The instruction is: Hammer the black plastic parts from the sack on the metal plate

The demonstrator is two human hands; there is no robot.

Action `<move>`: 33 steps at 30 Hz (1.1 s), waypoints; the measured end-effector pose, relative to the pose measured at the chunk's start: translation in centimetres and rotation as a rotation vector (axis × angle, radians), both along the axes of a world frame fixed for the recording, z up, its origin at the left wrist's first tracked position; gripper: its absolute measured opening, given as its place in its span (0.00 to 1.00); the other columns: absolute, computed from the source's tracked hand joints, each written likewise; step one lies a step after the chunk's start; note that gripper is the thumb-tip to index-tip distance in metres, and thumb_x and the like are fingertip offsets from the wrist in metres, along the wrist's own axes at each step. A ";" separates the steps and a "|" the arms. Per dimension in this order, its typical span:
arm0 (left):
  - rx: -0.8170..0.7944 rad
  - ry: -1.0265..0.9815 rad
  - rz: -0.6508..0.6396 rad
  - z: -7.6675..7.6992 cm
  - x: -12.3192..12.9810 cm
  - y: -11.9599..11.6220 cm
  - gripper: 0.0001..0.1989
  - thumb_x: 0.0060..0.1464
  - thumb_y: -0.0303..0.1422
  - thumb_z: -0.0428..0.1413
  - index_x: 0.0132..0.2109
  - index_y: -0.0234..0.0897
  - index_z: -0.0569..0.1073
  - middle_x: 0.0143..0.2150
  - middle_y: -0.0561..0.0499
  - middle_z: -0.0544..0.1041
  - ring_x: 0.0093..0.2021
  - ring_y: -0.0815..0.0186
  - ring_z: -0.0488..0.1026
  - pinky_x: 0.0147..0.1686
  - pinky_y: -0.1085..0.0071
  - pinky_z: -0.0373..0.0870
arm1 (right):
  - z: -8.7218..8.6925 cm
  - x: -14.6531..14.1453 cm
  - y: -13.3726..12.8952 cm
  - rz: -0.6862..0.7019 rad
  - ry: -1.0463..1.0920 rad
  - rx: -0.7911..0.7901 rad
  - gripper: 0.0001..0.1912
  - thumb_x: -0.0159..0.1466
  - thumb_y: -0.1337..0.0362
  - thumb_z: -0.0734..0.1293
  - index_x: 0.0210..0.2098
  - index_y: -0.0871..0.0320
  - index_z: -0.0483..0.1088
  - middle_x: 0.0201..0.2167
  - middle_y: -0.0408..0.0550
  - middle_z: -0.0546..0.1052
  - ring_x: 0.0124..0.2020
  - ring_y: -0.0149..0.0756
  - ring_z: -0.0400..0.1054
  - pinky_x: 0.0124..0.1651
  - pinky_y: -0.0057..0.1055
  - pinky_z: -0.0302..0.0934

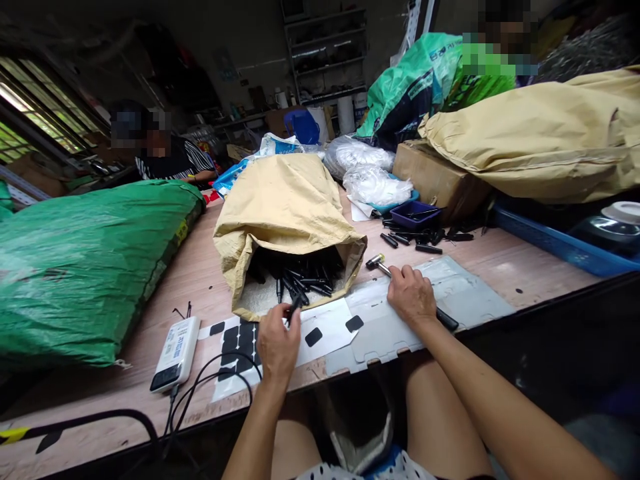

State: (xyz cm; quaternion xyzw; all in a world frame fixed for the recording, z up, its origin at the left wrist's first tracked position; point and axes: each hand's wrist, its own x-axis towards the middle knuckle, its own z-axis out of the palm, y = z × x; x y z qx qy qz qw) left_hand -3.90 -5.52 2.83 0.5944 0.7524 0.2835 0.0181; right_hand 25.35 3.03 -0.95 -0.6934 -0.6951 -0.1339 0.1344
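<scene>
- Black pen-like piece (295,308): lower middle of the frame, in front of the sack's mouth. The left hand (279,341) has its grip pinching it between thumb and fingers.
- It looks light, stiff and smooth, so it could slip; a hold around mid-barrel should suit it.
- Hammer (376,261): right of centre, head toward the upper left. The right hand (413,293) has its grip curled over the shaft, close behind the head; the dark handle end sticks out past the wrist.
- It is probably head-heavy and rigid; the handle should give the surest hold.
- Under the right hand lies a grey board (463,287); left of it, a white sheet (333,321) bears black squares.
- Tan sack (290,200): centre, soft-walled, more black pieces (313,279) in its mouth.
- Farther out on the table (207,257): white power bank (177,350) at lower left, green sack (90,267) at left, purple tray (410,222) right of centre.
</scene>
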 end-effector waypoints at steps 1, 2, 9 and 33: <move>0.022 -0.026 -0.108 -0.1 0.7 -0.4 0.10 0.63 0.38 0.55 0.47 0.40 0.75 0.43 0.46 0.79 0.46 0.54 0.73 0.46 0.61 0.69 | 0.0 0.0 0.0 -0.001 -0.003 -0.001 0.12 0.69 0.64 0.60 0.48 0.56 0.71 0.41 0.53 0.71 0.42 0.44 0.62 0.39 0.36 0.46; 0.017 -0.055 -0.213 -0.3 1.4 -0.7 0.08 0.63 0.37 0.56 0.46 0.40 0.75 0.43 0.47 0.79 0.46 0.56 0.73 0.47 0.61 0.69 | 0.0 0.0 0.0 -0.002 -0.006 0.000 0.12 0.69 0.64 0.60 0.49 0.56 0.71 0.41 0.53 0.71 0.43 0.44 0.62 0.39 0.36 0.46; -0.090 -0.213 -0.484 -1.8 3.5 -0.1 0.06 0.55 0.30 0.61 0.42 0.41 0.76 0.41 0.49 0.78 0.46 0.57 0.71 0.48 0.60 0.67 | 0.3 -0.1 -0.3 0.007 0.008 -0.012 0.12 0.69 0.65 0.60 0.49 0.57 0.71 0.41 0.53 0.71 0.43 0.43 0.62 0.40 0.36 0.46; -0.111 -0.301 -0.472 -2.8 3.1 0.5 0.05 0.52 0.33 0.67 0.38 0.42 0.81 0.38 0.51 0.78 0.44 0.59 0.70 0.47 0.61 0.62 | 1.3 -6.4 -14.2 0.485 0.811 -0.031 0.22 0.74 0.64 0.56 0.63 0.52 0.68 0.43 0.51 0.77 0.44 0.37 0.76 0.47 0.32 0.72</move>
